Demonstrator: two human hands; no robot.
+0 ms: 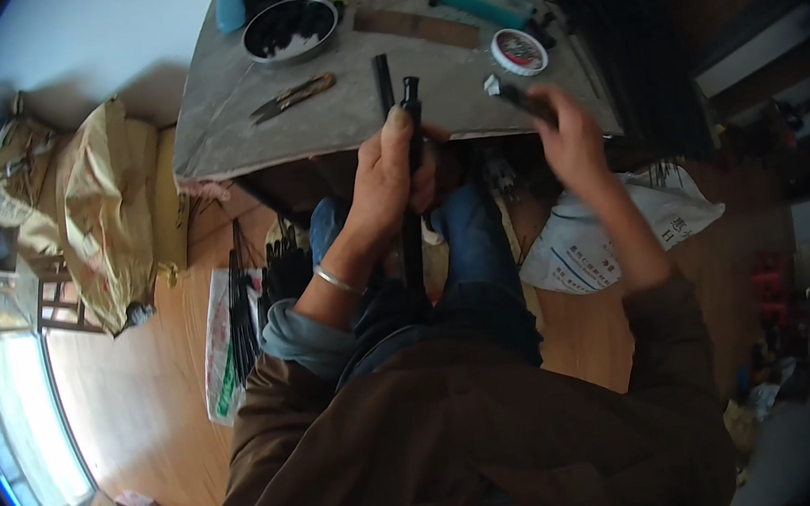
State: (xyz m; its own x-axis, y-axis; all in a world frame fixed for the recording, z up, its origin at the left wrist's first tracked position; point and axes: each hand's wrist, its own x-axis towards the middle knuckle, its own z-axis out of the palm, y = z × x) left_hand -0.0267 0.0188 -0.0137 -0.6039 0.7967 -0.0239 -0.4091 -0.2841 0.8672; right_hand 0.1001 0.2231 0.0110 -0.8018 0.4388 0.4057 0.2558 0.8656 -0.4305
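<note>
My left hand is closed around a slim black rod with a flared end, held upright at the table's front edge with its lower part between my knees. Just left of that rod's top, a second black rod shows; whether my left hand grips it too I cannot tell. On the right, my right hand is raised over the table edge, closed on a dark-handled tool with a pale tip. Motion blurs it, so its kind is unclear. A round white-rimmed tub stands just beyond the tool.
On the grey table lie snips, a metal bowl of black pieces, a flat brown strip and a teal box. Black rods pile at the right. A white sack and black rods flank my legs.
</note>
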